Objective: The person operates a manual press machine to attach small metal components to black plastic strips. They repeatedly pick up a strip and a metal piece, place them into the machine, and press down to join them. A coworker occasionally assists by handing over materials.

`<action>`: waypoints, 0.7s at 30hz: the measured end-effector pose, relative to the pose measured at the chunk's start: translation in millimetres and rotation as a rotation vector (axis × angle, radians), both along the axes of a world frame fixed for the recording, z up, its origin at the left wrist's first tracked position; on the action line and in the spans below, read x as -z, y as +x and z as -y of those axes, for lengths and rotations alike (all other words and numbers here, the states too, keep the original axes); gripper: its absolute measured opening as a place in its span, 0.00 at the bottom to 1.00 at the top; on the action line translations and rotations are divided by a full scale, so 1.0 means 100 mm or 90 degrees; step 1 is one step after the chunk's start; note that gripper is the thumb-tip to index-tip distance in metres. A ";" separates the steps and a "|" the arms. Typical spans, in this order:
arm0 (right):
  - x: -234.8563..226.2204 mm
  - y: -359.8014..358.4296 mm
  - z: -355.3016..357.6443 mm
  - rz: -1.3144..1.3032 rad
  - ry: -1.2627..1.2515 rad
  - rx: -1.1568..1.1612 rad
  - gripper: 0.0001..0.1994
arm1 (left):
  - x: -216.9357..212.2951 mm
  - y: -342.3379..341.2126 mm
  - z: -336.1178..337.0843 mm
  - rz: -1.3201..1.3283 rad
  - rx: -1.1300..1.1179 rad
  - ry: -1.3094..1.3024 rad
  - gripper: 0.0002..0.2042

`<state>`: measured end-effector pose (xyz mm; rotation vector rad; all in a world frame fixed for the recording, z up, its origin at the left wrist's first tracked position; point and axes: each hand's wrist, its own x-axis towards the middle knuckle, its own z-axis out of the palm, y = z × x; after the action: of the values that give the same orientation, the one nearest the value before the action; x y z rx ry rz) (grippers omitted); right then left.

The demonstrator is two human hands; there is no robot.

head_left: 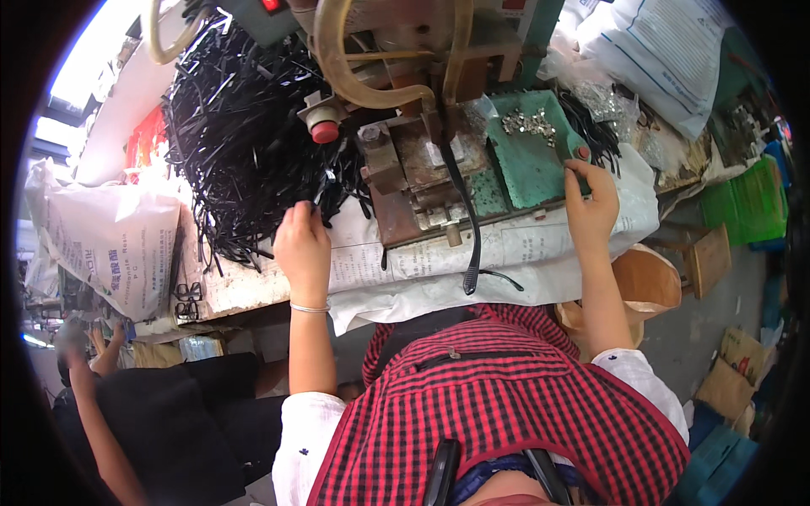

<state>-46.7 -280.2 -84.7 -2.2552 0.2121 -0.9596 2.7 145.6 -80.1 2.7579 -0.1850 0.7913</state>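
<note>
My left hand (304,246) is at the near edge of a big pile of black glasses temples (253,126). Its fingers are closed together there, and what they hold is hidden. Just below a red push button (582,153), my right hand (594,202) has its thumb and fingertips drawn together beside the green tray (527,173). Anything in that pinch is too small to name. One black temple (468,223) stands out from the metal fixture (434,160) of a bench press, its tip hanging toward me. Small metal pieces (530,125) lie in the tray.
Another red button (324,131) sits left of the fixture. A hose (337,59) loops above it. White sacking (388,282) covers the bench front, with another dark temple (502,279) on it. A paper bag (645,282) stands at right. Another person (169,422) is at left.
</note>
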 end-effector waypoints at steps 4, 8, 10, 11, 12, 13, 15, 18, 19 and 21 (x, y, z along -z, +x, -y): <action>-0.17 -0.15 -0.13 -0.017 0.136 -0.023 0.06 | -0.31 0.06 0.22 0.072 0.089 -0.368 0.04; -0.77 0.12 -0.54 0.069 0.077 -0.286 0.07 | -0.51 0.15 0.48 0.040 0.200 -0.589 0.06; -0.88 0.44 -0.81 0.112 0.108 -0.329 0.08 | -0.37 0.22 0.39 -0.002 0.173 -0.629 0.07; -0.85 0.56 -0.92 0.132 0.135 -0.321 0.09 | -0.33 0.25 0.42 -0.037 0.132 -0.627 0.06; -0.77 0.63 -1.02 0.082 0.251 -0.311 0.12 | -0.26 0.22 0.45 -0.038 0.120 -0.637 0.06; -0.75 0.63 -1.06 0.043 0.298 -0.294 0.14 | -0.19 0.17 0.47 -0.040 0.107 -0.648 0.06; -0.72 0.48 -1.17 0.018 0.374 -0.303 0.18 | -0.04 -0.03 0.43 -0.042 0.142 -0.704 0.06; -0.76 0.50 -1.21 0.053 0.474 -0.315 0.21 | -0.16 0.02 0.48 0.009 0.159 -0.694 0.06; -0.72 0.52 -1.20 0.064 0.468 -0.318 0.22 | -0.29 0.01 0.55 0.028 0.166 -0.702 0.05; -0.64 0.56 -1.19 0.094 0.451 -0.321 0.24 | -0.62 -0.05 0.74 0.097 0.226 -0.679 0.04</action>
<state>9.5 -160.9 -20.8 -1.4740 -0.0784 -0.6363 -2.2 71.9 -18.0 1.6103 -0.1956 0.7047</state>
